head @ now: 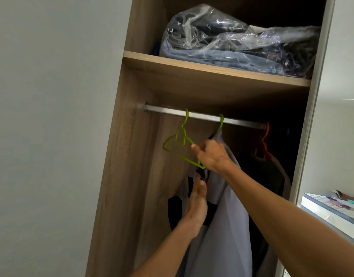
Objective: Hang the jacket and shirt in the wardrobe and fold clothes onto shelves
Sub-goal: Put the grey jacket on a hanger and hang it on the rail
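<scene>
The brown wooden wardrobe (120, 176) has a shiny metal rail (204, 116) across it. First on the rail is an empty thin green plastic hanger (182, 140). Below it the left hand (196, 206) reaches up. Its fingers (201, 184) are straight and close together, and the tips touch the dark edge of a pale grey and black cloth garment (218, 226).

That garment hangs on the rail from a second green hanger (221, 121). I cannot tell if it is the jacket or the shirt. The right hand (210, 154) is up at its shoulder, just beside the empty hanger's end. The thumb sticks out, but the fingers are hidden, so I cannot tell what they hold.

The cloth looks soft, light and floppy, so I think the shoulders or collar are the best place to hold it. The empty hanger looks stiff and very light, best taken by its neck.

Farther right, an orange hanger (265, 140) carries dark clothes. Up on the wooden shelf (212, 70) sits a clear plastic bag of dark clothes (232, 43).
</scene>
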